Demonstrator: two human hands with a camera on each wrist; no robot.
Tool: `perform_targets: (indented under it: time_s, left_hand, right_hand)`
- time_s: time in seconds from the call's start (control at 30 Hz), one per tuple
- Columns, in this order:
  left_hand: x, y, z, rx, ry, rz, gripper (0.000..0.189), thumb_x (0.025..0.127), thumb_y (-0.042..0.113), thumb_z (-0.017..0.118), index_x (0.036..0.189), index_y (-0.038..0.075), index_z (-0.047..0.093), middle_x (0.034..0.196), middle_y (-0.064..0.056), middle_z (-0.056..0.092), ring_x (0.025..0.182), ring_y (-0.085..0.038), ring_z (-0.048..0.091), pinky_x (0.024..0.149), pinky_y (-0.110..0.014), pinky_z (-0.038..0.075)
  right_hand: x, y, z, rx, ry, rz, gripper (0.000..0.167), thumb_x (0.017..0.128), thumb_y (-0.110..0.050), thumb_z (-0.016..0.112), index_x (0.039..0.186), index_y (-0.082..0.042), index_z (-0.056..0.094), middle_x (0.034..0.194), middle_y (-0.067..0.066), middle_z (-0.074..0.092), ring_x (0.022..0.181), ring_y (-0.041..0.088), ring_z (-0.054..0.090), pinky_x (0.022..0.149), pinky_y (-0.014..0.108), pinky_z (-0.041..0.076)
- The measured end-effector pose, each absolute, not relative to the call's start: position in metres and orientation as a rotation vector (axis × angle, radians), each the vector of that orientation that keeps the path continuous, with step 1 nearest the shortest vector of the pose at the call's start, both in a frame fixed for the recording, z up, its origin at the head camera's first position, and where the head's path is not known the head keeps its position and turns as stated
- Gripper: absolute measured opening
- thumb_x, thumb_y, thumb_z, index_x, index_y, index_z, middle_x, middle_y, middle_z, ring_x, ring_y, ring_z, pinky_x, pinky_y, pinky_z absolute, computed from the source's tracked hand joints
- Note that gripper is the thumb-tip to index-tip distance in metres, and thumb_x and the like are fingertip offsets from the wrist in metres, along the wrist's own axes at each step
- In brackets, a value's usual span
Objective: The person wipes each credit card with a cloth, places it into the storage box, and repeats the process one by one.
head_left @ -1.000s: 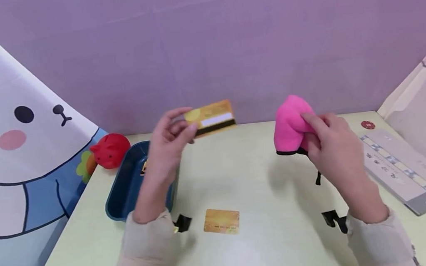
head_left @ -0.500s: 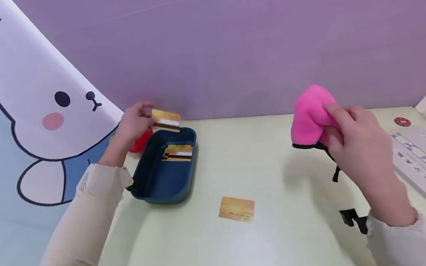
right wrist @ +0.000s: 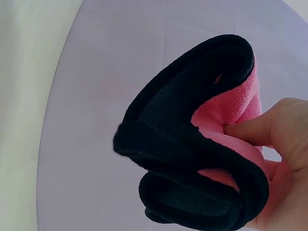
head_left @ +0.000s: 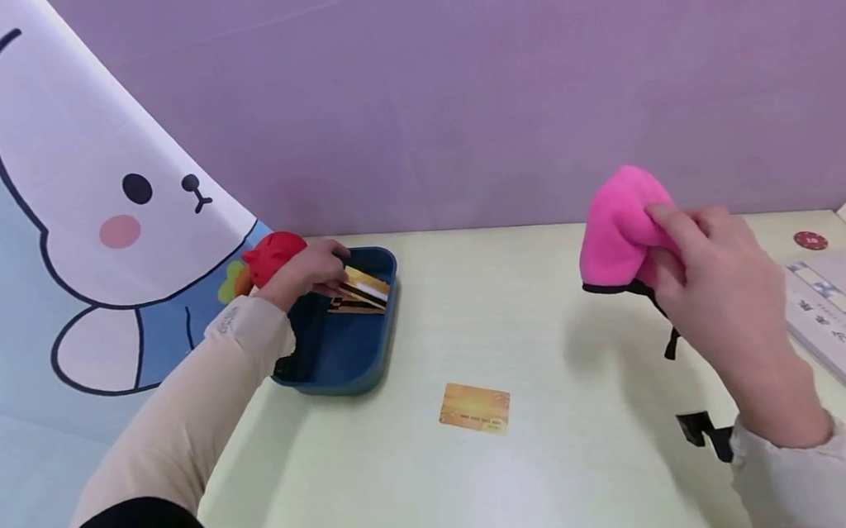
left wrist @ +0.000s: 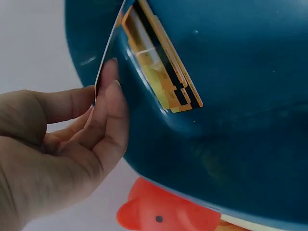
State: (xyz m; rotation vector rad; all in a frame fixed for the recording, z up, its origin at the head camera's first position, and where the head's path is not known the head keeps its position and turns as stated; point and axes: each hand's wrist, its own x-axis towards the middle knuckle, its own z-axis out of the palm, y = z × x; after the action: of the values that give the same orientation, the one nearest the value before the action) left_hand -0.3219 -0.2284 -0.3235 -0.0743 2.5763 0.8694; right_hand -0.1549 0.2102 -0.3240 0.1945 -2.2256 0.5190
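Note:
In the head view my left hand (head_left: 311,269) is over the far end of a dark blue tray (head_left: 328,379). In the left wrist view its thumb and fingers pinch a gold bank card (left wrist: 109,43), seen edge-on. Under it, several similar cards (left wrist: 163,67) lie overlapping on the tray floor. Above the table on the right, my right hand (head_left: 725,306) pinches a folded pink fleece piece (head_left: 625,227) with black edging and a dangling black cord. Its black rim (right wrist: 187,96) opens toward the right wrist camera; whether it is a hat or a pouch I cannot tell.
One gold card (head_left: 475,408) lies face up on the pale table (head_left: 500,490), front middle. A red piggy bank (head_left: 273,255) stands behind the tray's left side. A grey box (head_left: 845,322) and a red chip (head_left: 811,241) are at the right, a purple backdrop behind.
My left hand has carried its card left and then down into the tray. The view has shifted left. My right hand still holds the pink fleece piece in about the same place.

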Motion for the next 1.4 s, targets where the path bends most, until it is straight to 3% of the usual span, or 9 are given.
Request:
perform_targets:
  time_s: [0.13,0.3,0.5,0.63,0.77,0.93,1.4]
  left_hand:
    - [-0.324,-0.227,-0.323,-0.098,2.637,0.695,0.054,0.096,0.002,0.048,0.149,-0.003,0.034,0.134,-0.026,0.050,0.086,-0.028,0.069,0.085,-0.041,0.060]
    - [-0.314,-0.224,-0.309,0.005,2.769,0.416,0.053,0.099,0.014,0.052,0.148,0.001,0.039,0.140,-0.022,0.050,0.105,-0.034,0.062,0.092,-0.045,0.056]
    - [-0.260,-0.173,-0.287,0.592,2.878,0.448,0.042,0.101,0.022,0.059,0.141,0.011,0.054,0.128,-0.012,0.064,0.110,-0.027,0.063,0.091,-0.041,0.056]
    - [-0.214,-0.132,-0.300,0.857,2.672,0.299,0.043,0.099,0.028,0.063,0.139,0.013,0.057,0.131,-0.005,0.064,0.117,-0.021,0.062,0.098,-0.038,0.052]
    - [-0.182,-0.110,-0.333,0.874,2.520,0.051,0.056,0.094,0.036,0.070,0.143,0.017,0.053,0.137,0.000,0.057,0.118,-0.016,0.054,0.100,-0.034,0.049]
    - [-0.168,-0.100,-0.363,0.964,2.477,-0.186,0.064,0.086,0.041,0.076,0.140,0.017,0.051,0.131,0.000,0.051,0.113,-0.015,0.046,0.095,-0.034,0.048]
    - [-0.171,-0.086,-0.374,0.954,2.428,-0.244,0.073,0.079,0.044,0.081,0.136,0.016,0.044,0.124,0.000,0.051,0.112,-0.016,0.043,0.095,-0.033,0.047]
  right_hand:
    - [-0.153,0.207,-0.324,0.199,-2.217,0.523,0.037,0.090,-0.006,0.059,0.127,-0.007,0.067,0.104,0.024,0.063,0.094,0.043,0.056,0.059,0.064,0.042]
    - [-0.151,0.203,-0.321,0.210,-2.203,0.514,0.037,0.091,-0.006,0.058,0.126,-0.006,0.067,0.104,0.025,0.063,0.092,0.043,0.056,0.058,0.064,0.043]
    - [-0.149,0.202,-0.315,0.208,-2.203,0.515,0.036,0.091,-0.007,0.059,0.127,-0.005,0.067,0.105,0.026,0.063,0.095,0.043,0.057,0.060,0.064,0.043]
    - [-0.147,0.203,-0.313,0.194,-2.211,0.522,0.037,0.092,-0.007,0.059,0.128,-0.006,0.067,0.106,0.026,0.063,0.097,0.043,0.057,0.061,0.063,0.043]
    - [-0.144,0.203,-0.313,0.179,-2.229,0.529,0.038,0.092,-0.008,0.059,0.129,-0.007,0.066,0.107,0.025,0.063,0.098,0.043,0.057,0.062,0.063,0.043]
    - [-0.142,0.202,-0.314,0.175,-2.235,0.526,0.037,0.092,-0.008,0.059,0.129,-0.007,0.067,0.107,0.025,0.063,0.098,0.043,0.057,0.061,0.065,0.042]
    - [-0.139,0.201,-0.313,0.172,-2.247,0.526,0.037,0.093,-0.009,0.060,0.129,-0.007,0.066,0.109,0.025,0.064,0.100,0.043,0.057,0.062,0.065,0.044]
